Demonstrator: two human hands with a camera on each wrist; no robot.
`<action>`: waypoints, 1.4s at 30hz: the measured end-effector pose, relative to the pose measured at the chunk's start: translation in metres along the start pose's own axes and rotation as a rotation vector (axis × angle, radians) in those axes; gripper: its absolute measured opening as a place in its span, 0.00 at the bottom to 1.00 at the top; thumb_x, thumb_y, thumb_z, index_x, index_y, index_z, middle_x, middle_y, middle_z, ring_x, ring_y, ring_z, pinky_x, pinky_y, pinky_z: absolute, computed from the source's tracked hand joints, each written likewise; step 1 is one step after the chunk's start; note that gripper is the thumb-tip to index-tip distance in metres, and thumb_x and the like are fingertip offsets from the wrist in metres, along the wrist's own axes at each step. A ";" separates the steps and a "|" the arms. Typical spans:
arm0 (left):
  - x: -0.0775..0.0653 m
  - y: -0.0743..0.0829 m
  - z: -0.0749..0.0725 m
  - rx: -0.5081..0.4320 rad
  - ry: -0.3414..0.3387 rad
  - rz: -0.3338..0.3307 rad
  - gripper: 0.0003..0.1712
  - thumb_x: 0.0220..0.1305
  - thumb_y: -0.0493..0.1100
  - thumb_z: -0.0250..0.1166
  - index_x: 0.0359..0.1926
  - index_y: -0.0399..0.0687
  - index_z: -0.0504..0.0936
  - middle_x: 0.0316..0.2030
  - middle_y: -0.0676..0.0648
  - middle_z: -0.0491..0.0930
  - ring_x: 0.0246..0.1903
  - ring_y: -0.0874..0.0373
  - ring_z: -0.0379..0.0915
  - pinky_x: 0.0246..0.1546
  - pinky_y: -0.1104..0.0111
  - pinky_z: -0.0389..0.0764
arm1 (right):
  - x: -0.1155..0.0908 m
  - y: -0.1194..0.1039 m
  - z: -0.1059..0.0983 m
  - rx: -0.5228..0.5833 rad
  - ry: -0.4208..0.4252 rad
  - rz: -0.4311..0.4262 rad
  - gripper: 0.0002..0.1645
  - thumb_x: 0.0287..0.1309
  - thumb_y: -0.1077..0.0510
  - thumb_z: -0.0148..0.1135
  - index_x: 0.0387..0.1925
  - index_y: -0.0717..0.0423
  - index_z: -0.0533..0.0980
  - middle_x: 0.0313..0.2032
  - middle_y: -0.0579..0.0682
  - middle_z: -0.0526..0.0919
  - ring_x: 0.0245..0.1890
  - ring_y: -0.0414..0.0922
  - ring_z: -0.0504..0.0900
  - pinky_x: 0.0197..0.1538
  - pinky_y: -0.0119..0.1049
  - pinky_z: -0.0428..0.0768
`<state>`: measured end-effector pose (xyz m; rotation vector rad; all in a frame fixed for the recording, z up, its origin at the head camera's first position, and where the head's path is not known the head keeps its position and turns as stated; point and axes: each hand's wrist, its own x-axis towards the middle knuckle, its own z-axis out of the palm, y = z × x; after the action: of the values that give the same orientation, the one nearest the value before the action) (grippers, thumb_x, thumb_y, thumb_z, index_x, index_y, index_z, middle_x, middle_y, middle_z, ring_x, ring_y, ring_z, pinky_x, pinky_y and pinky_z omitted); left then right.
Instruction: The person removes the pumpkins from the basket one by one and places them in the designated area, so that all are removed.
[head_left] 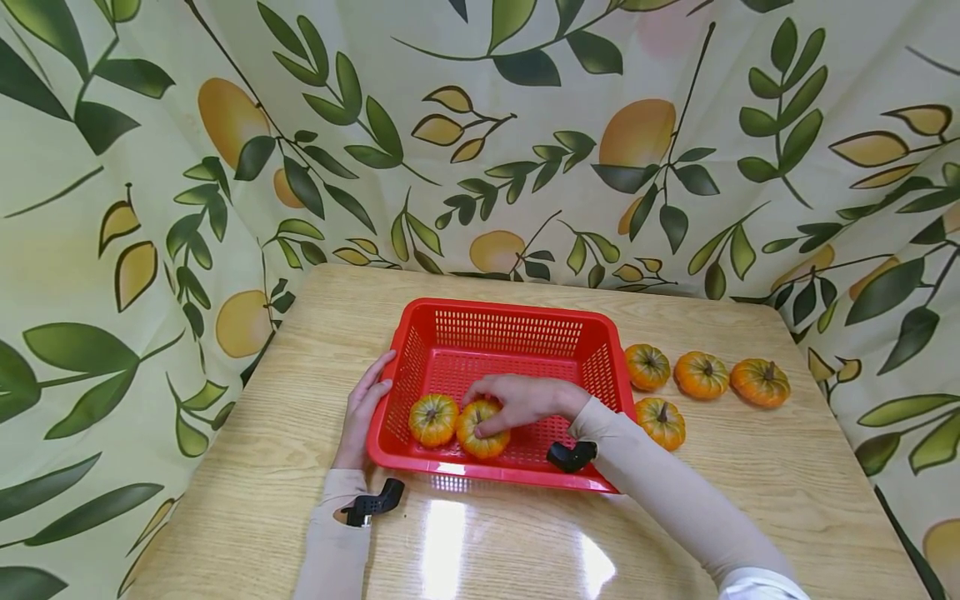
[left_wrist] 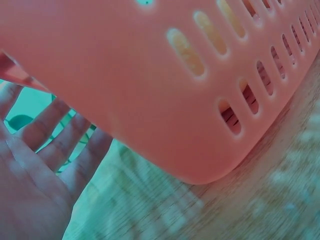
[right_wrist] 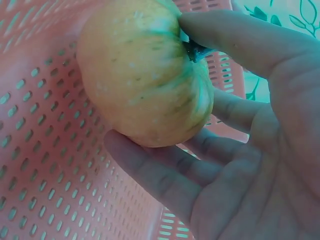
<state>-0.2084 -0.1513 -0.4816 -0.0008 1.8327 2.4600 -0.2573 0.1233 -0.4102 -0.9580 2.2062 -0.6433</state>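
In the head view, my right hand (head_left: 521, 398) reaches into a red plastic basket (head_left: 517, 475) and grips a small orange pumpkin (head_left: 480, 442). Its thumb lies by the stem, and the fingers curl round the far side; the right wrist view shows the pumpkin (right_wrist: 145, 80) between thumb and fingers. Directly left of it sits another small pumpkin (head_left: 433, 419) in the front left part of the basket. My left hand (head_left: 362, 421) rests against the basket's left side with fingers fairly straight. The left wrist view shows that hand (left_wrist: 45, 165) beside the basket wall (left_wrist: 125, 90).
Several more small pumpkins (head_left: 701, 375) lie on the wooden table (head_left: 780, 467) to the right of the basket, one close by its right wall. A leaf-and-fruit patterned cloth (head_left: 555, 192) hangs behind the table and at both sides.
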 end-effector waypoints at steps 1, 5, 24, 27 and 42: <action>0.000 0.000 0.000 -0.001 0.001 0.000 0.29 0.77 0.44 0.50 0.76 0.56 0.63 0.76 0.53 0.61 0.68 0.45 0.67 0.64 0.60 0.78 | 0.000 0.000 0.000 0.002 0.005 -0.002 0.28 0.61 0.44 0.69 0.60 0.46 0.75 0.58 0.46 0.78 0.55 0.42 0.75 0.63 0.41 0.76; 0.000 -0.001 -0.001 -0.002 -0.005 0.000 0.29 0.77 0.44 0.50 0.76 0.57 0.63 0.75 0.52 0.61 0.69 0.44 0.66 0.64 0.59 0.78 | -0.001 0.000 -0.002 0.008 0.034 -0.003 0.27 0.62 0.44 0.68 0.60 0.46 0.74 0.58 0.45 0.79 0.55 0.42 0.75 0.63 0.41 0.76; -0.001 -0.001 0.000 0.004 -0.015 0.007 0.29 0.77 0.45 0.50 0.76 0.57 0.63 0.75 0.52 0.61 0.69 0.42 0.65 0.64 0.58 0.78 | -0.008 -0.002 -0.009 0.096 0.209 -0.062 0.29 0.63 0.42 0.66 0.63 0.44 0.73 0.55 0.43 0.79 0.52 0.41 0.77 0.56 0.36 0.81; -0.001 -0.001 0.000 0.009 -0.015 0.004 0.29 0.77 0.45 0.49 0.76 0.59 0.63 0.76 0.53 0.61 0.70 0.41 0.63 0.64 0.58 0.78 | -0.010 -0.002 -0.010 0.133 0.243 -0.065 0.29 0.63 0.43 0.66 0.63 0.43 0.72 0.55 0.44 0.79 0.51 0.42 0.77 0.54 0.37 0.82; 0.000 -0.001 0.000 0.003 -0.008 0.007 0.29 0.77 0.43 0.48 0.76 0.57 0.63 0.76 0.53 0.60 0.70 0.44 0.64 0.64 0.59 0.77 | -0.018 -0.007 -0.014 0.278 0.393 -0.025 0.29 0.65 0.43 0.65 0.65 0.40 0.71 0.52 0.46 0.81 0.50 0.46 0.80 0.51 0.38 0.84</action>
<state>-0.2084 -0.1513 -0.4823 0.0159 1.8358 2.4583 -0.2543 0.1356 -0.3897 -0.7649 2.3526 -1.2005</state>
